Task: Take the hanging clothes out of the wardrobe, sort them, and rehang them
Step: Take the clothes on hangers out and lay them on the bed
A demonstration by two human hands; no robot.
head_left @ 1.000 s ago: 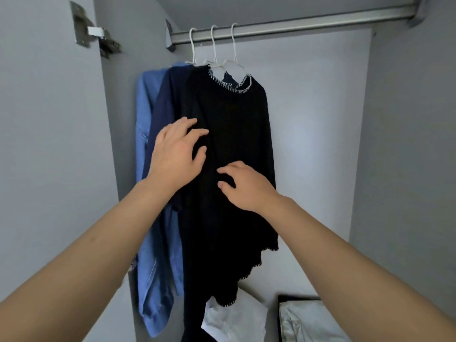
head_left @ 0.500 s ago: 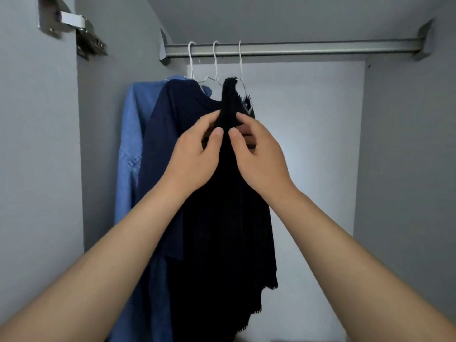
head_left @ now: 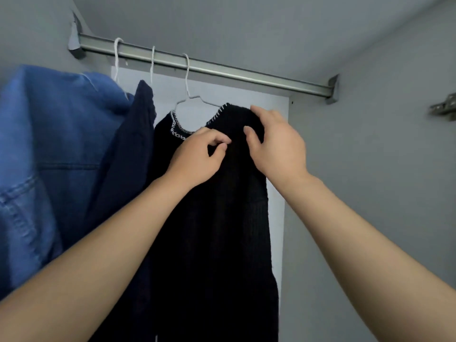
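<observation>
**Both hands on the black sweater's shoulder, bare rail to the right**

The metal rail (head_left: pixel 246 74) runs from its left bracket down toward the right bracket (head_left: pixel 332 88); all three white hangers crowd its left part, and from the third hook (head_left: pixel 186 70) rightward the rail is bare. The grey right wall (head_left: pixel 394 169) with a hinge plate (head_left: pixel 444 108) bounds that side, and the pale back panel (head_left: pixel 278 218) shows between the sweater's edge and the wall.

The black sweater (head_left: pixel 217 243) hangs on the rightmost hanger, its white-stitched neckline (head_left: pixel 177 130) facing the camera. The left hand (head_left: pixel 199 156) has its fingers curled, pinching the knit just below the collar. The right hand (head_left: pixel 276 144) grips the sweater's right shoulder, thumb in front and fingers over the top edge.

Half a second ago the sweater was turned edge-on, with both hands pinching it together near the top; now it faces front, the hands have parted, and the view has swung left and closer.

In the wardrobe, the navy garment (head_left: pixel 133 156) hangs touching the sweater's left side, and the blue denim jacket (head_left: pixel 49 156) is leftmost, pressed against the navy one.
</observation>
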